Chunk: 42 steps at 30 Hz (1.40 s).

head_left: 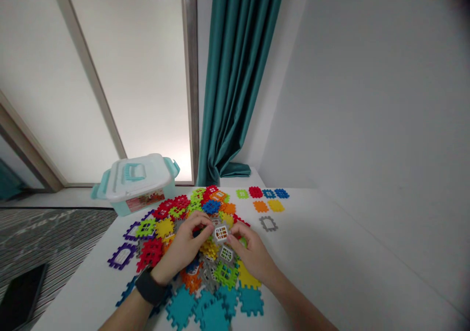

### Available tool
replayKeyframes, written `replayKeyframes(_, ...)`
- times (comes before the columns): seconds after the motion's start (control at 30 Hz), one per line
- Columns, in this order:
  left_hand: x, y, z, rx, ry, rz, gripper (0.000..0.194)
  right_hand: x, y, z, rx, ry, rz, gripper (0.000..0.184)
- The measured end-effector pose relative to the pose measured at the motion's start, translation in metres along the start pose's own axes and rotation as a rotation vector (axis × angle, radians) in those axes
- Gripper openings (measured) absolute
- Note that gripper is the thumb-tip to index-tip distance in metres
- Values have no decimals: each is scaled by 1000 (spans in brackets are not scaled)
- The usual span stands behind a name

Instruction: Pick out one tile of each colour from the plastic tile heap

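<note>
The interlocking tiles [150,252] and the window tile [221,233] look like smooth, hard plastic; the teal squares [215,316] by the near edge of the table [312,262] show a low-gloss face. The table itself looks smooth and matt. At its far left corner, the storage box [165,194] is smooth plastic. Beyond the far edge, the curtain [235,76] is cloth with a satin sheen.

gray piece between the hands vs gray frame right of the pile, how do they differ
The held piece is between the left hand and right hand; the loose frame lies flat on the table. The held piece shows white bars inside; the loose frame has an open middle. Both are gray.
</note>
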<state>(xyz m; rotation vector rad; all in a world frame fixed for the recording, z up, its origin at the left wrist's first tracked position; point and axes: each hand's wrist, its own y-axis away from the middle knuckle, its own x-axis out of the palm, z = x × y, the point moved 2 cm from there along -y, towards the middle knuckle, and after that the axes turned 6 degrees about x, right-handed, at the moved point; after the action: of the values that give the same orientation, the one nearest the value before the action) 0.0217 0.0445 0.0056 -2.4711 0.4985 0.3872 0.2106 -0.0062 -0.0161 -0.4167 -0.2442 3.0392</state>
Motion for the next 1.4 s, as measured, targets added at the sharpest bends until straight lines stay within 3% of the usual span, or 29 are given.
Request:
replayKeyframes(0.23, 3, 2, -2, 44, -61, 75, 22, -3, -2, 1, -20, 33, -40, 19)
replayKeyframes(0.33, 6, 6, 0, 103, -180, 56, 11, -5, -4, -4, 42, -37, -54, 27)
replayKeyframes(0.5, 8, 13, 5, 256, -480, 97, 50, -6, -6, -10, 138, -187, -71, 44)
replayKeyframes(0.73, 0, 13, 3, 336, -615, 123, 50, -3, -6, -15, 168, -170, -36, 40)
replayKeyframes(0.87, -4, 11, 7, 342, -586, 153, 50, -11, -5, -11, -8, 60, -62, 17)
replayKeyframes(0.97, -8, 10, 14, 326, -555, 158, 52, -18, -3, -3, -254, 328, -31, 24)
replayKeyframes(1.07, -13, 9, 17, 321, -529, 201, 56, -24, -3, 0, -412, 504, 17, 26)
replayKeyframes(1.2, -17, 8, 13, 310, -510, 288, 59, -26, -4, -2, -487, 603, 46, 20)
replayKeyframes(1.4, -19, 9, 8, 302, -500, 352, 61, -25, -4, 0, -487, 592, 150, 24)
